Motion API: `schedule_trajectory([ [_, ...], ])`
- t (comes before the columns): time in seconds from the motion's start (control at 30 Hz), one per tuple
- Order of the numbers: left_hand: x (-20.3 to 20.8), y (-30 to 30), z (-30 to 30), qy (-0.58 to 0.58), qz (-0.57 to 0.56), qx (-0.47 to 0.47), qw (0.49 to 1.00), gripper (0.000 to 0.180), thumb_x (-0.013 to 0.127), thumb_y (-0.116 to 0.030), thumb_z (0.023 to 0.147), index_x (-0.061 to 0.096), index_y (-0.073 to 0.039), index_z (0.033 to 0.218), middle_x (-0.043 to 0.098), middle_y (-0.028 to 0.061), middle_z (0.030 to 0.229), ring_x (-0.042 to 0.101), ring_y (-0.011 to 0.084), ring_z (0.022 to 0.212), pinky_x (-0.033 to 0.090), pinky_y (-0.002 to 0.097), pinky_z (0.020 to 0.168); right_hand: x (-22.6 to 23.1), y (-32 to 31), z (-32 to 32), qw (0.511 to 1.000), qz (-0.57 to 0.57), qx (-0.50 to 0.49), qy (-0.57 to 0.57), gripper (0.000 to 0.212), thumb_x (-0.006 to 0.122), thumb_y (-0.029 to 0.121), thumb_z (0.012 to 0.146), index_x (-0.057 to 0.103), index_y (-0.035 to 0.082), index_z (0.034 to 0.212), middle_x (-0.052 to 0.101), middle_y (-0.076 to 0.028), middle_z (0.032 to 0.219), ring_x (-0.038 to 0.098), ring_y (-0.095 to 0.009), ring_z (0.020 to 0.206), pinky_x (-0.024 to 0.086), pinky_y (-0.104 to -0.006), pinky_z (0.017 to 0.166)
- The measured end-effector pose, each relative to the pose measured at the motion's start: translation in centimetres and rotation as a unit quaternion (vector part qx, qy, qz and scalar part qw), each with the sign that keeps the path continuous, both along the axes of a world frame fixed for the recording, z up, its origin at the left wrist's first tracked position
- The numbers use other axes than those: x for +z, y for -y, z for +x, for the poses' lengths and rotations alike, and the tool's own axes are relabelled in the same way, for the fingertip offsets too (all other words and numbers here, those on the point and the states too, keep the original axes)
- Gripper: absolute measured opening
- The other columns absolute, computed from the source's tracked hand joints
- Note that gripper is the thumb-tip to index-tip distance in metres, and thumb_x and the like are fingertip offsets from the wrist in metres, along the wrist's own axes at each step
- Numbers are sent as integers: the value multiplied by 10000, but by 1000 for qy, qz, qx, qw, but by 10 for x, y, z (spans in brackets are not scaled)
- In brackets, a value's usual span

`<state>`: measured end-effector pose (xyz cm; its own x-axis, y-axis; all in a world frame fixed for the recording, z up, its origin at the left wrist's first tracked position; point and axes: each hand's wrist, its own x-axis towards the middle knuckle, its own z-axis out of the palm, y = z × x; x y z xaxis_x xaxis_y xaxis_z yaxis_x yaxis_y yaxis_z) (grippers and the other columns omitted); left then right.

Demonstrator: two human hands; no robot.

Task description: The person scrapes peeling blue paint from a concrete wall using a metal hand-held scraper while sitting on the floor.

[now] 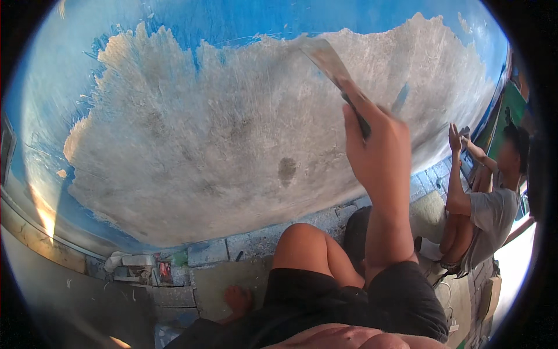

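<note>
My right hand (381,139) is closed round the dark handle of a scraper (326,58), with the index finger stretched along it toward the blade. The wide metal blade lies at the ragged upper edge of a bare grey patch on the wall (215,128), where blue paint (244,17) begins. Low on the left, beside my dark shorts, a small shape of bare skin (238,299) rests near the ground. I cannot make out whether it is my left hand or a foot; no fingers show clearly.
To the right another person (494,203) sits by the wall with both hands raised to it. Grey paving blocks (209,253) run along the wall's foot. Small odds and ends and a pale block (138,260) lie at the lower left, beside a dark panel (93,302).
</note>
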<state>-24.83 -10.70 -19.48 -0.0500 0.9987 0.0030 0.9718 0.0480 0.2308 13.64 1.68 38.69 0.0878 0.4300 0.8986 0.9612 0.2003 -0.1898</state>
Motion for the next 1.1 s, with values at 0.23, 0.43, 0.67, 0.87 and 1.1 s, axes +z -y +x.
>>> schedule_trajectory([
  [0.23,4,5,5,-15,36,-12,999,480,751,-447,889,643,-5,1043,597,219,1166,565,444,1122,424,588,966,-40,16,6,995,-69,8,-72,522,670,59,973,676,175,1481,669,-182,878,688,-346,725,539,-467,688],
  [0.43,-5,8,3,4,102,-24,994,454,754,-437,880,645,-22,1028,596,206,1128,569,437,1107,427,590,942,-56,11,13,998,-51,-7,-36,563,676,50,982,640,189,1526,658,-164,1035,713,-342,800,568,-451,714],
  [0.67,10,7,11,23,59,-3,998,401,766,-411,875,638,-47,988,589,196,1097,566,426,1096,425,593,944,-30,38,4,998,-29,-53,-5,443,686,67,997,733,172,1424,669,-149,1000,720,-310,780,568,-410,676],
  [0.87,-3,6,1,20,53,-10,998,421,765,-430,869,643,-39,969,593,210,1117,559,439,1137,421,591,982,4,37,-22,996,-36,-70,45,422,688,83,988,734,165,1400,687,-145,956,717,-318,687,575,-434,611],
  [1.1,-4,3,3,-4,38,3,999,457,748,-439,878,663,-18,1033,605,222,1174,547,451,1181,415,610,1018,26,18,-22,975,-50,-178,126,426,672,90,1013,729,197,1421,673,-119,873,685,-345,689,552,-463,660],
])
